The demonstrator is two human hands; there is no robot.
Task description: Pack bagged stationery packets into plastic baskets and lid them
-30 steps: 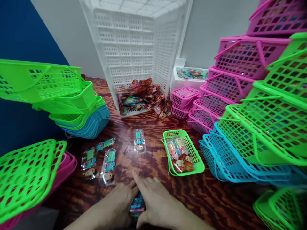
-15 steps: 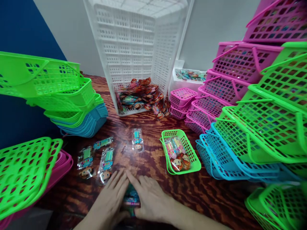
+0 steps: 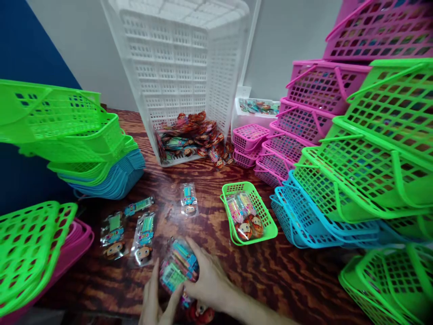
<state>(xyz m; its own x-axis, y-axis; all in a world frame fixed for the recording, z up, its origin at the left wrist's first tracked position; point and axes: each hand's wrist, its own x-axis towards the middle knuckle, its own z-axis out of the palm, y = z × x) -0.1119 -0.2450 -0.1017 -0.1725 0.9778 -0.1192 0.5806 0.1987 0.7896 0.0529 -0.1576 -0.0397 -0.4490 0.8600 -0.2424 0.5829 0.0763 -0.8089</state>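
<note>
Near the front edge of the table, a bunch of clear-wrapped packets [image 3: 178, 265] with colourful strips sits between my two hands. My right hand [image 3: 208, 277] grips its right side, the thumb across the front. My left hand [image 3: 156, 295] closes on the lower left, its thumb against the wrapping. A cartoon head with reddish hair [image 3: 201, 311] shows at the bottom of the bunch. Several single packets lie to the left, among them a packet with a doll face [image 3: 144, 237]; another packet [image 3: 188, 198] lies farther back. A small green basket [image 3: 269, 225] holds several pink-labelled packets.
A tall white crate [image 3: 169, 67] on its side spills a heap of packets [image 3: 192, 135]. Pink baskets [image 3: 313, 85], green baskets [image 3: 365, 167] and blue baskets [image 3: 294, 221] are stacked at right. Nested green baskets [image 3: 67, 113] and blue baskets [image 3: 123, 176] stand at left.
My hands have drawn apart from over the packets, uncovering the bunch, which now shows tilted between them. My left hand has moved lower. The view has shifted slightly.
</note>
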